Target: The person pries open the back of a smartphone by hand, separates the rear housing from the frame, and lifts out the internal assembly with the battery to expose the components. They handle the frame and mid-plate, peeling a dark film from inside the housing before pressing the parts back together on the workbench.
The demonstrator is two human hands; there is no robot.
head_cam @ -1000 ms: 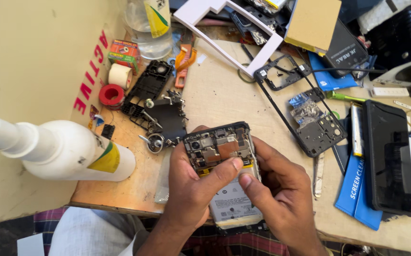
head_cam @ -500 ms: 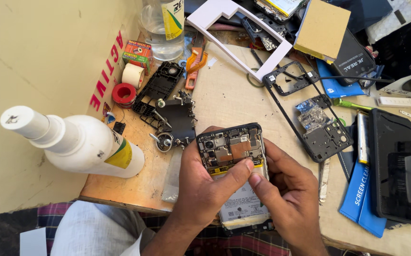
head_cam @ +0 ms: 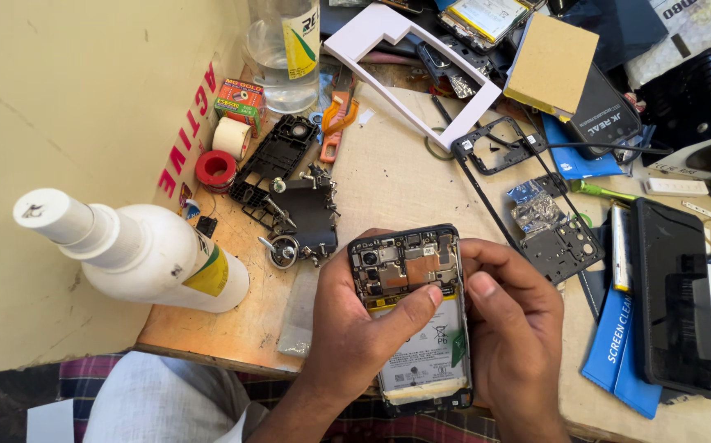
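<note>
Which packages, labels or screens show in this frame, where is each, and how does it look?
Small carton: far left, red and green box.
White bottle: lying near left, yellow-green label.
Clear bottle: top, white-and-green label.
Blue packets: right, flat, white lettering.
Dark phone screen: right, black, off.
Opened phone: centre, in left hand and right hand, white battery label.

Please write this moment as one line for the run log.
left hand: holds opened phone, thumb on battery | right hand: grips phone's right edge

Cluttered wooden workbench point(head_cam: 208, 328), white bottle point(head_cam: 138, 254), tape rolls point(head_cam: 216, 168)
</note>
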